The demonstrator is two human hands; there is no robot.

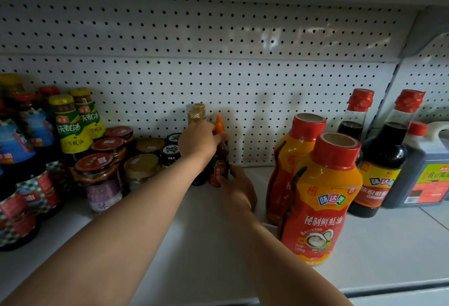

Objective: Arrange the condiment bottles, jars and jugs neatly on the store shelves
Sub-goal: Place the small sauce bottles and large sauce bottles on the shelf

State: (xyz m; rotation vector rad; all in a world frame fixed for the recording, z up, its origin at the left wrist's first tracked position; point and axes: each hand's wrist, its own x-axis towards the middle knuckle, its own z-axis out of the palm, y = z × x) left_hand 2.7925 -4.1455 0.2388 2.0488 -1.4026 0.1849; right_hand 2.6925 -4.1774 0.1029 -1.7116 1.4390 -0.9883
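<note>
Over on the left we pass the tall dark bottles (21, 150), then the yellow-labelled bottles (73, 126), then the lidded jars (99, 179) crowding the white shelf (194, 245). Now we reach the action: our left hand (201, 139) is curled round the neck of the small orange-capped sauce bottle (220, 160), just under the nozzle, and it stands upright near the pegboard (218, 50), right beside two gold-capped bottles (195, 115). Our right hand (239, 189) pinches its base, fingers wrapped low on the label. It looks light and slim, probably glass, so it could tip or chip; we judge a neck-and-base hold safest. Further right, two big red-and-yellow oyster sauce bottles (320, 198) wait, likely heavy, best taken by the waist. Then come the dark soy bottles (384, 160) and a jug (427, 172).
</note>
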